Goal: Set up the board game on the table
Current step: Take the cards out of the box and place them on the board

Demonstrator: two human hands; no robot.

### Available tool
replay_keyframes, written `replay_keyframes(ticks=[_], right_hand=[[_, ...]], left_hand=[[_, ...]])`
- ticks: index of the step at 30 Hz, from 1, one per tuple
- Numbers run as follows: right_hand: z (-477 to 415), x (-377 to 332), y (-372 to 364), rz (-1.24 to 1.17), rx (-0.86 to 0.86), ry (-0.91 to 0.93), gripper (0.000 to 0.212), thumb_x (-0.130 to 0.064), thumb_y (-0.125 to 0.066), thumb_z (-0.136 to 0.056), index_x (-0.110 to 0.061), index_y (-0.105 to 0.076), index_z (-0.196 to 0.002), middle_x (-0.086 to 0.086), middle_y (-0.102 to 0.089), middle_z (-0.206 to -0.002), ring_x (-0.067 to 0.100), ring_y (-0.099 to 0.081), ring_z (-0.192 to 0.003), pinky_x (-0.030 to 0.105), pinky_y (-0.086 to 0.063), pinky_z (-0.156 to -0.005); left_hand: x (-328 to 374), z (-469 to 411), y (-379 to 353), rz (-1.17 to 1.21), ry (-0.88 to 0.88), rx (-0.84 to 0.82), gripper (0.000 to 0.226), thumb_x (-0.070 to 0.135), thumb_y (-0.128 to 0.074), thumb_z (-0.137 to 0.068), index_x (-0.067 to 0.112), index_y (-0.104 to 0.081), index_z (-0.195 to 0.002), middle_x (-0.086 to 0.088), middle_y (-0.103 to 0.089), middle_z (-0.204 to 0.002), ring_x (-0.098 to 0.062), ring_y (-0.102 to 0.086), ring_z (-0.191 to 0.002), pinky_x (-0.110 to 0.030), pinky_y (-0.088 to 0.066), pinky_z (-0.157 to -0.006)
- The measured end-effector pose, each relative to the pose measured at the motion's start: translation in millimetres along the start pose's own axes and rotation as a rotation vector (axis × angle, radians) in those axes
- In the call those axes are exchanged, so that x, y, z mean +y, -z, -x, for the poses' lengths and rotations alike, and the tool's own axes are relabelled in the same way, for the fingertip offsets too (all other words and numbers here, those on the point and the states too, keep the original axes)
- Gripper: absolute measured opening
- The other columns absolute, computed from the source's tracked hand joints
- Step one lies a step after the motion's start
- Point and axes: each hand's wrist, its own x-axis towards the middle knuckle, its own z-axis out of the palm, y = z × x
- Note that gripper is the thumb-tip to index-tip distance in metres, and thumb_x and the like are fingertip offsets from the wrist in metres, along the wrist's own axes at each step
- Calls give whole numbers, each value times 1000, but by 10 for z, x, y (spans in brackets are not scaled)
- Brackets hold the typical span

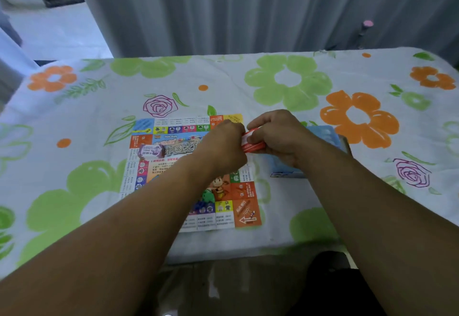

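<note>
A colourful paper game board (154,141) lies flat on the flowered tablecloth (285,82). A purple stack of cards (151,151) rests on the board's left part. Over the board's right edge my left hand (224,146) and my right hand (278,135) meet around a red and white stack of cards (252,141). My right hand grips the stack from the right, and my left hand's fingers curl on its left end. A blue game box (325,135) sits just behind my right hand, partly hidden by it.
Grey curtains (248,10) hang behind the table. The table's near edge (223,253) runs below my forearms, with dark floor beneath. A dark post with a pink top (367,26) stands beyond the far right edge.
</note>
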Motion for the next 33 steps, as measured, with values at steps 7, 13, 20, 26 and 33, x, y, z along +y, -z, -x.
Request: replay_keyframes(ticks=[7, 13, 20, 26, 33], right_hand=[[-106, -73, -351, 193, -14, 39, 5, -2, -65, -89, -7, -66, -88, 13, -66, -79, 22, -65, -65, 28, -55, -51], [-256, -27, -582, 298, -15, 34, 12, 1, -63, -88, -9, -66, -84, 13, -66, -76, 21, -61, -58, 27, -50, -48], [-383, 69, -772, 253, -94, 25, 11, 2, -61, -91, -9, -64, -93, 15, -67, -78, 23, -65, -61, 43, -63, -69], [-417, 100, -832, 261, -96, 24, 16, 3, -64, -91, -9, -63, -100, 15, -66, -81, 24, -66, -62, 46, -64, -71], [-461, 144, -809, 283, -27, 10, 15, 3, -62, -91, -11, -58, -91, 17, -66, -81, 25, -65, -63, 48, -63, -74]], left_hand=[[-346, 73, 117, -47, 96, 23, 34, 13, -74, -82, 13, -64, -114, -8, -56, -110, -25, -58, -97, -37, -51, -82], [-620, 108, 130, -29, 169, 3, 42, 13, -76, -83, 16, -61, -121, -6, -58, -118, -24, -58, -105, -37, -51, -88], [-857, 84, 56, -22, 181, 9, 43, 19, -76, -85, 14, -60, -125, -8, -56, -121, -24, -55, -109, -33, -47, -89], [-944, 71, 21, -33, 173, 43, 51, 22, -77, -84, 15, -58, -130, -7, -57, -125, -26, -50, -119, -38, -45, -99], [-933, 41, 20, 8, 200, 32, 52, 16, -76, -83, 15, -55, -130, -8, -58, -126, -27, -54, -117, -42, -51, -98]])
